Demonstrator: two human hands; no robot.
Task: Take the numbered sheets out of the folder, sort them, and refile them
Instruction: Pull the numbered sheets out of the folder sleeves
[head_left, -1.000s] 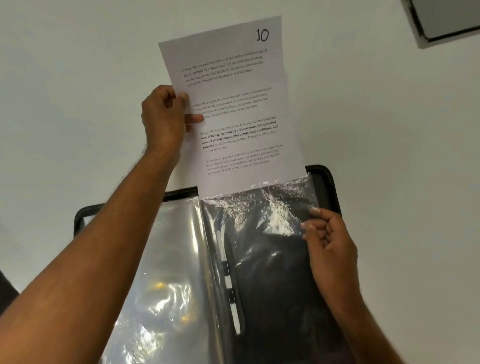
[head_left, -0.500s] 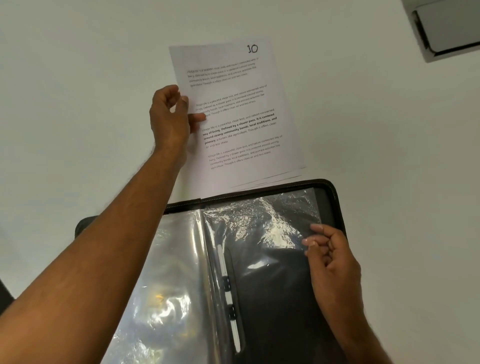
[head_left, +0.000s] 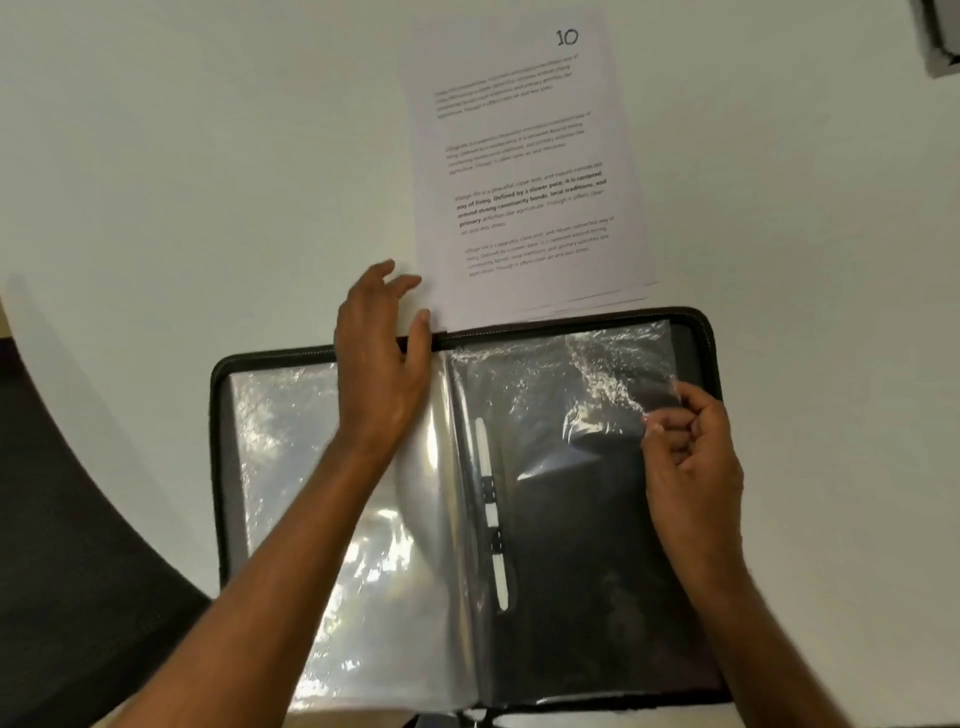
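Note:
A black zip folder (head_left: 696, 332) lies open on the white table, its clear plastic sleeves (head_left: 550, 395) spread to both sides. Just beyond its top edge lies a stack of printed sheets (head_left: 524, 171), with the page marked 10 on top. My left hand (head_left: 382, 364) hovers over the folder's top edge near the spine, fingers apart, holding nothing. My right hand (head_left: 685, 441) pinches the right edge of the top sleeve on the right side. The sleeves in view show no paper inside.
The white table (head_left: 208, 156) curves away at the left, with dark floor (head_left: 62, 519) beyond its edge. A dark-edged object (head_left: 943, 41) sits at the far right corner.
My left hand let go of the sheet marked 10, which now rests on the stack, and came back to the folder's top edge. My right hand took hold of the sleeve's edge.

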